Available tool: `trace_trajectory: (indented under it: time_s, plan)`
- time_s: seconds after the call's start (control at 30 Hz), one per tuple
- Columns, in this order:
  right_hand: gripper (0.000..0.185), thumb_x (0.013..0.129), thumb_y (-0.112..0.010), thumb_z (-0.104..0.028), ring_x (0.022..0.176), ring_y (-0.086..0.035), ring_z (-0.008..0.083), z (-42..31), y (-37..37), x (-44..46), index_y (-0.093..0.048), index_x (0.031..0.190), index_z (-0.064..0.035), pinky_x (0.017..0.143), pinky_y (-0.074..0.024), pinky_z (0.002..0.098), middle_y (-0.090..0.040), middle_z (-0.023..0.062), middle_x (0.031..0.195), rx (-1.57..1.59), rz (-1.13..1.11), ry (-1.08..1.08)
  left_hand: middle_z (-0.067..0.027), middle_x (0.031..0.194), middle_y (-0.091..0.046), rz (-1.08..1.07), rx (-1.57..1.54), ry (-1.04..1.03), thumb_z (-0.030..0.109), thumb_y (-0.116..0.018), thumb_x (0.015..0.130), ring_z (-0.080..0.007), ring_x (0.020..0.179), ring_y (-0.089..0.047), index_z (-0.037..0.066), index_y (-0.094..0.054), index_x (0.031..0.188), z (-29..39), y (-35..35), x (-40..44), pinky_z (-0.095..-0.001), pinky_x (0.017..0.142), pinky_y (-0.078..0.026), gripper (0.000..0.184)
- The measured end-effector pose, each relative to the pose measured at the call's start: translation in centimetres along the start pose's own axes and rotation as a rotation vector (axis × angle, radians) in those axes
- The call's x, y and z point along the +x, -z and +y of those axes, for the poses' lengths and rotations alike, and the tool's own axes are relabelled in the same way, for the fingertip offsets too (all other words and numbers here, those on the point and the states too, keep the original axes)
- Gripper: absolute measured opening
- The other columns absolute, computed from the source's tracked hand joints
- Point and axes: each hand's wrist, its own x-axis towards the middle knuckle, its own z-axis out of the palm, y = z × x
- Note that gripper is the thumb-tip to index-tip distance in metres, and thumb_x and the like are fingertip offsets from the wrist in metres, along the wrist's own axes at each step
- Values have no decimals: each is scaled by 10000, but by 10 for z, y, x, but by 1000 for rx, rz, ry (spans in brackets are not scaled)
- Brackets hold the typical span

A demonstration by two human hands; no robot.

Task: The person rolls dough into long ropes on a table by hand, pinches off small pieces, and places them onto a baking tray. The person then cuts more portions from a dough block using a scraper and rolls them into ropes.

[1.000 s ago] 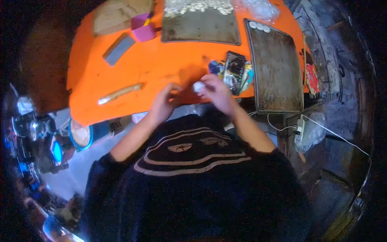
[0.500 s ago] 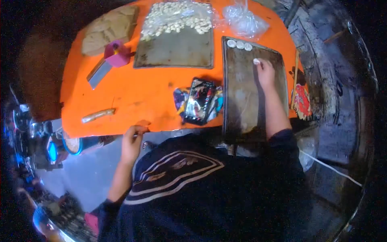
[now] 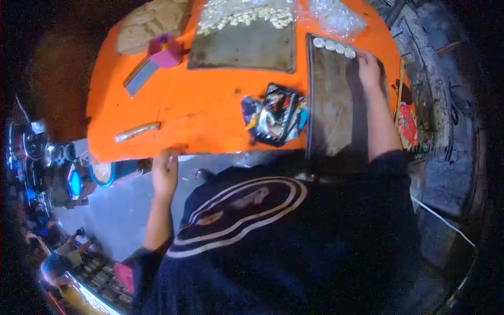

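Note:
My right hand point(image 3: 369, 72) reaches over the dark metal tray point(image 3: 336, 100) on the right. Its fingertips are beside the last of several small white dough discs point(image 3: 330, 45), which lie in a row along the tray's far edge. The fingers look stretched out, and the disc lies flat; whether they still touch it is hard to make out. My left hand point(image 3: 165, 176) is at the near edge of the orange table point(image 3: 199, 115), holding nothing visible, fingers loosely extended over the edge.
A second tray point(image 3: 241, 52) holds many small pale pieces under plastic film. Around it are a plastic bag point(image 3: 336, 21), a brown paper-like bundle point(image 3: 152, 26), a pink container point(image 3: 166, 51), a scraper blade point(image 3: 140, 77), a wrapped stick point(image 3: 137, 132) and a phone point(image 3: 274, 114).
My right hand has moved the white disc away from me to the right end of the row. The whole view has shifted, and my left hand stays by the table edge.

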Motion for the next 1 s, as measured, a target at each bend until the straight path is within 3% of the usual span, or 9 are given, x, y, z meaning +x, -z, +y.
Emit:
trace_trajectory:
  time_s: [0.07, 0.1, 0.17, 0.27, 0.33, 0.5, 0.77, 0.83, 1.0]
  plan:
    - [233, 811, -461, -78, 829, -583, 244, -58, -2, -59, -605, 993, -52, 769, -449, 316, -625, 107, 963, 44, 81, 33, -104, 998, -573, -2, 149, -127, 60, -527, 769, -286, 893, -529, 43, -572, 951, -14, 21, 19, -330, 796, -414, 188]
    - [210, 802, -471, -51, 808, -579, 215, -83, -9, -95, -615, 955, -54, 745, -449, 284, -616, 88, 958, 78, 62, 118, -104, 998, -573, -14, 150, -137, 60, -527, 769, -286, 893, -529, 43, -572, 951, -31, 28, 28, -330, 796, -414, 188]
    - [204, 793, -488, -47, 741, -562, 191, -99, -27, -161, -624, 945, -67, 701, -440, 248, -599, 71, 976, 34, -60, 55, -103, 1086, -529, 226, 584, -407, 166, -556, 779, -298, 949, -499, 73, -537, 1059, -70, 40, 45, -355, 823, -394, 295]
    - [191, 777, -529, -68, 733, -508, 189, -167, -34, -228, -630, 939, -89, 699, -410, 285, -566, 65, 1030, -51, -148, -219, -99, 1100, -519, 131, 645, -421, 229, -566, 778, -296, 968, -491, 89, -518, 1103, -104, 61, 67, -364, 835, -385, 357]
    - [192, 772, -541, -92, 863, -507, 231, -172, -50, -251, -620, 947, -80, 781, -409, 322, -548, 75, 1074, -80, -111, -13, -95, 1114, -508, 46, 725, -406, 291, -576, 777, -294, 988, -482, 105, -498, 1148, -120, 69, 76, -373, 847, -375, 422]
    - [243, 767, -564, -139, 974, -484, 283, -217, -71, -261, -607, 998, -75, 853, -402, 349, -517, 92, 1140, -359, -80, 223, -90, 1093, -518, -140, 679, -297, 372, -568, 775, -272, 1005, -478, 115, -500, 1166, -127, 79, 92, -384, 865, -360, 473]
    - [332, 773, -585, -206, 1055, -449, 312, -228, -103, -255, -587, 1079, -77, 906, -382, 382, -469, 148, 1208, -436, -52, 278, -95, 1082, -529, 154, 686, -323, 332, -582, 773, -272, 956, -508, 103, -503, 1166, -180, 116, 77, -384, 843, -387, 461]
    - [352, 781, -581, -214, 1073, -441, 314, -255, -123, -257, -569, 1103, -73, 917, -373, 385, -467, 155, 1204, -254, -213, 300, -116, 1024, -549, -17, 469, -174, 272, -593, 764, -299, 892, -533, 84, -516, 1139, -193, 127, 77, -381, 788, -430, 426]
    - [464, 765, -597, -217, 992, -488, 296, -318, -215, -246, -477, 1183, -54, 866, -395, 375, -507, 130, 1118, -85, -551, 608, -132, 928, -561, 98, 365, -136, 153, -593, 726, -318, 812, -544, 70, -553, 1068, -194, 120, 74, -378, 718, -455, 354]
